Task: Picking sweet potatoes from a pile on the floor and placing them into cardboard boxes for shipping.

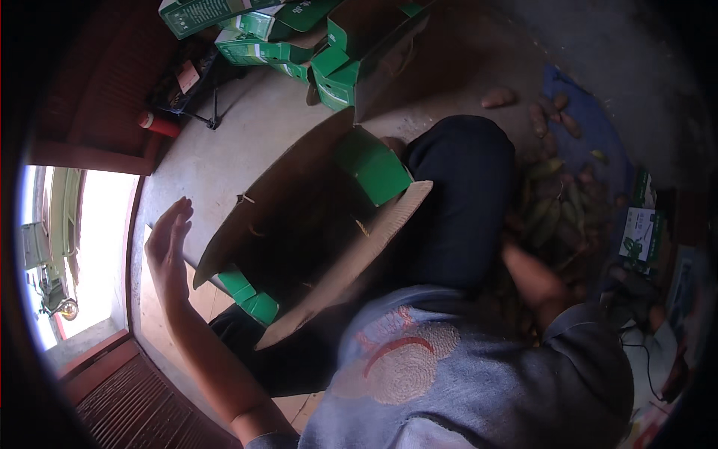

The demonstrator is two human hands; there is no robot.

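Note:
An open cardboard box (329, 295) with green inner flaps stands tilted between my legs, its inside dark, with a few small pale scraps showing. My left hand (170, 243) is raised at the box's left side, fingers stretched out and holding nothing. Down past my right knee (460, 179) reaches my right forearm (535, 280), toward a heap of long greenish produce (550, 213) on the floor. Shadow and the knee hide most of the right hand, so its fingers cannot be made out.
Several green cartons (258, 49) are piled at the far side. Reddish-brown tubers (538, 120) lie near a blue sheet (598, 131) at right. A red cylinder (158, 124) lies by the wooden furniture at left, near a bright doorway (101, 247). A small box (639, 232) stands far right.

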